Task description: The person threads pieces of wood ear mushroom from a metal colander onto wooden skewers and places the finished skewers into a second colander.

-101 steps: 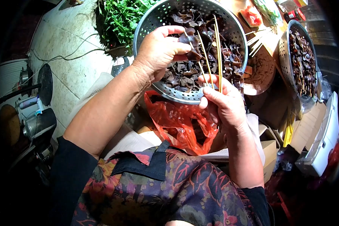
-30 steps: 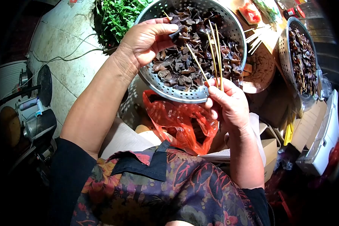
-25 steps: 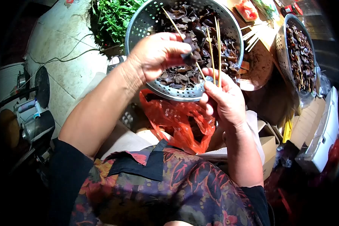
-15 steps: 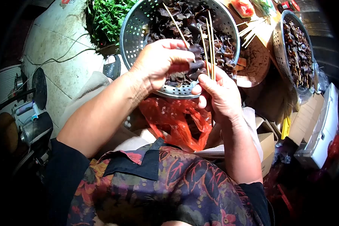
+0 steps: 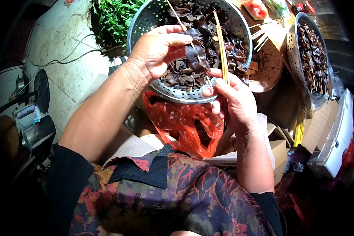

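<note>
My left hand (image 5: pixel 155 49) is closed around a skewer of wood ear mushrooms (image 5: pixel 197 58), which slants down to the right over the metal colander (image 5: pixel 139 33). Dark, ruffled pieces are threaded on its middle and lower part. My right hand (image 5: pixel 236 96) grips a few bare bamboo skewers (image 5: pixel 221 45) standing nearly upright, bunched together. The lower tip of the threaded skewer ends right by the right fingertips. Beneath both hands, loose wood ear mushrooms (image 5: pixel 179 80) fill the colander, and threaded ones lie along its right side.
A red plastic bag (image 5: pixel 181 122) hangs below the colander. Leafy greens (image 5: pixel 116 21) lie on the floor at left. At right, a second colander (image 5: pixel 293 47) holds finished-looking skewers. Loose skewers (image 5: pixel 263 35) lie on a board, near a white foam box (image 5: pixel 334 135) and cardboard (image 5: pixel 320 122).
My left hand has moved up and left, showing more mushroom on the skewer. The bare skewers in my right hand have drawn together into a tighter bunch.
</note>
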`<state>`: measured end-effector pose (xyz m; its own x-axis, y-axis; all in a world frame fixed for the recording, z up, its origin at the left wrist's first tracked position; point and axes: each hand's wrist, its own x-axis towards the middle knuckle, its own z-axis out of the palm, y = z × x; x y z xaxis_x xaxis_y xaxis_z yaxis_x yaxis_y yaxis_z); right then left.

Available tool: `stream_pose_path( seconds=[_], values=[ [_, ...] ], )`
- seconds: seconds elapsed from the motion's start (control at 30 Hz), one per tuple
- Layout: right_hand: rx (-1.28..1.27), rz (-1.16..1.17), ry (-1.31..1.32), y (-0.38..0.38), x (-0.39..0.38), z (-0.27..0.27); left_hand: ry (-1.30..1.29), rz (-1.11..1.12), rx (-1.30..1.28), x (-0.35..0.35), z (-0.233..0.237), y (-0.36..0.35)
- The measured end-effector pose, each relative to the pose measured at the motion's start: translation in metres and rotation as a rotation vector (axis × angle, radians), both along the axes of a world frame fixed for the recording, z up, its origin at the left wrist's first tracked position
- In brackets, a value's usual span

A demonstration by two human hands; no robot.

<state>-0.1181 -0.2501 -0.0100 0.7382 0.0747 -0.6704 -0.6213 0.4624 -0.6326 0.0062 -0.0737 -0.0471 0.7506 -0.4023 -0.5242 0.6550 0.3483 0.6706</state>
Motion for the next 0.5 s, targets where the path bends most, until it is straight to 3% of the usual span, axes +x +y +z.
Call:
stream_pose_path(
  seconds=[0.1, 0.27, 0.33, 0.4, 0.5],
  values=[
    [-0.115, -0.113, -0.006, 0.002, 0.002, -0.005, -0.013, -0.104, 0.024, 0.002, 0.000, 0.000],
    [-0.152, -0.111, -0.047, 0.001, 0.000, -0.011, -0.046, -0.264, 0.084, -0.018, 0.015, -0.008],
    [-0.143, -0.133, -0.039, 0.007, 0.001, -0.006, -0.018, -0.284, 0.144, -0.025, 0.023, -0.013],
    [-0.271, -0.015, 0.019, 0.012, 0.001, -0.004, -0.029, -0.271, 0.137, -0.030, 0.019, -0.014],
    [-0.176, -0.015, -0.155, 0.017, -0.003, -0.018, -0.074, -0.243, 0.134, -0.031, 0.017, -0.015]
  ],
)
